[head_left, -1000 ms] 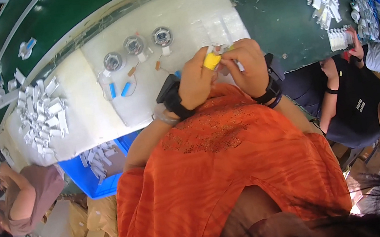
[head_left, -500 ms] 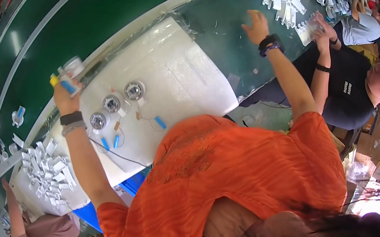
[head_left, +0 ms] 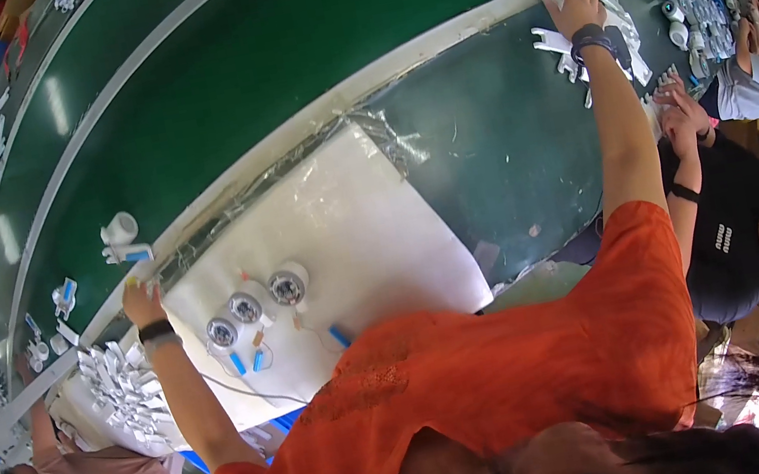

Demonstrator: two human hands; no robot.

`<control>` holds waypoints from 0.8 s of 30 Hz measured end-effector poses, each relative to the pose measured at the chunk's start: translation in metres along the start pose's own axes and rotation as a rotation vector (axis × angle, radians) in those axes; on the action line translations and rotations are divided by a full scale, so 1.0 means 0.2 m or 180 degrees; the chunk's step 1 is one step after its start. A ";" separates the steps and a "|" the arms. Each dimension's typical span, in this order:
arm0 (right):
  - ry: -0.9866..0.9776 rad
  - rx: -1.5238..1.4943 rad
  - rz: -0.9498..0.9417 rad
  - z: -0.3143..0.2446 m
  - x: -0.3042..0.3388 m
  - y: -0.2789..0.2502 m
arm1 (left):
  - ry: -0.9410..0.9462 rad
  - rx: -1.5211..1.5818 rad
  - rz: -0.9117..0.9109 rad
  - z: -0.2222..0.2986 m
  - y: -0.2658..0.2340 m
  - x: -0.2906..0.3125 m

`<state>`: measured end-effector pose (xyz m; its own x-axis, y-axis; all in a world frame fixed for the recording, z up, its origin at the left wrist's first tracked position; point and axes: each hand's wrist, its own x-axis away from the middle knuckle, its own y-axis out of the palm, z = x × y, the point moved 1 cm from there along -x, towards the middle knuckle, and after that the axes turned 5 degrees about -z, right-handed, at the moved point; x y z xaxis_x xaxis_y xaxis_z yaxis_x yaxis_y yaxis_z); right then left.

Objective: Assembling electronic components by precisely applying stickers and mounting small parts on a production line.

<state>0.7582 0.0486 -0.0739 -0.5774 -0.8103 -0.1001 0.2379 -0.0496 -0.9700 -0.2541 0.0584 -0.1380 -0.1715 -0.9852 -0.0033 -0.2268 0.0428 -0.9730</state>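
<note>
My right hand [head_left: 575, 8] reaches out to the far right and rests on a pile of white plastic parts [head_left: 624, 26], fingers spread over them. Whether one is gripped cannot be made out. At the far-left edge of the work surface is my left hand [head_left: 143, 303], its fingers loosely apart, with a small yellow spot at one fingertip. Just past it, on the green belt, lies a white plastic assembly with a blue cylinder [head_left: 130, 252], beside a round white housing [head_left: 120, 228]. Three round camera-like heads [head_left: 246, 307] with wires and blue cylinders [head_left: 340, 335] stand on the white sheet.
A second heap of white parts [head_left: 122, 389] lies left of the white sheet [head_left: 368, 229]. A raised rail [head_left: 427, 44] divides the table from the green belt [head_left: 268, 64]. Co-workers sit at both sides; one's hands [head_left: 679, 108] are close to my right arm.
My left hand has let go of the white assembly with the blue cylinder, now on the belt, and drawn back. My right hand has moved farther out onto the pile of white parts.
</note>
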 end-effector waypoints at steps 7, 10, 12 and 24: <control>-0.0418 0.0442 -0.0734 -0.18 -0.24 0.04 | -0.2476 0.4951 -0.0348 0.33 -0.24 0.23; -0.0725 -0.0009 -0.0956 -0.23 -0.22 0.08 | -0.3122 0.5135 -0.0301 0.63 -0.52 0.19; -0.0712 0.0006 -0.0861 -0.22 -0.09 0.12 | -0.2961 0.5197 -0.0349 0.72 -0.57 0.18; -0.1175 -0.0635 -0.0378 -0.25 0.86 -0.14 | -0.2250 0.5522 -0.0355 1.00 -0.84 0.26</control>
<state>0.6127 -0.0592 -0.0747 -0.2650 -0.9620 0.0655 0.0102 -0.0707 -0.9974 -0.0331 -0.0328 -0.0216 0.2524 -0.8684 0.4268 0.9675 0.2343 -0.0954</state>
